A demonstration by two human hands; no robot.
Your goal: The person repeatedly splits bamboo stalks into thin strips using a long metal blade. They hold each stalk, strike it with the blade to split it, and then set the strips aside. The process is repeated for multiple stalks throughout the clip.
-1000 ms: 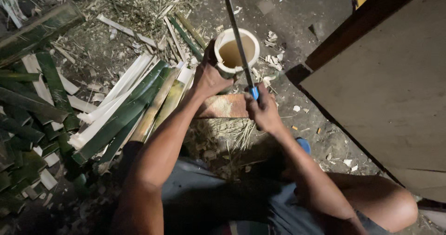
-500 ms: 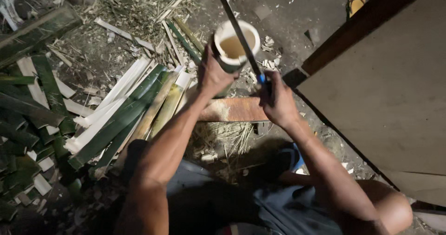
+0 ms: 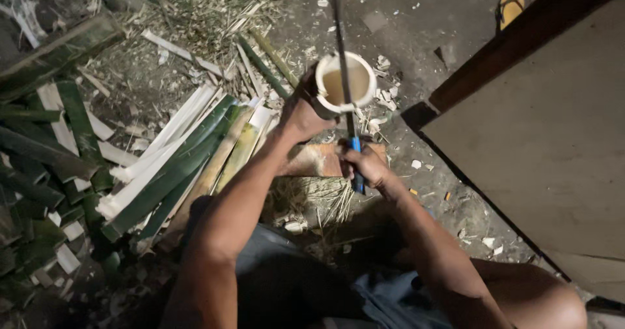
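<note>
A hollow bamboo tube (image 3: 345, 82) stands upright, its pale open end facing the camera. My left hand (image 3: 301, 112) grips its side. My right hand (image 3: 366, 165) is closed around the blue handle of a long dark blade (image 3: 342, 62). The blade runs up across the tube's open rim. Under the tube lies a reddish wooden block (image 3: 319, 160) on the dirt ground.
Split green and pale bamboo strips (image 3: 163, 166) lie heaped to the left. Chips and dry fibres litter the ground. A large wooden board (image 3: 553, 134) fills the right side. A yellow sandal (image 3: 511, 7) lies at the top right. My bent knees are at the bottom.
The blade now lies nearly vertical across the tube's rim instead of slanting, and my right hand has shifted slightly left and down. My left hand stays on the tube.
</note>
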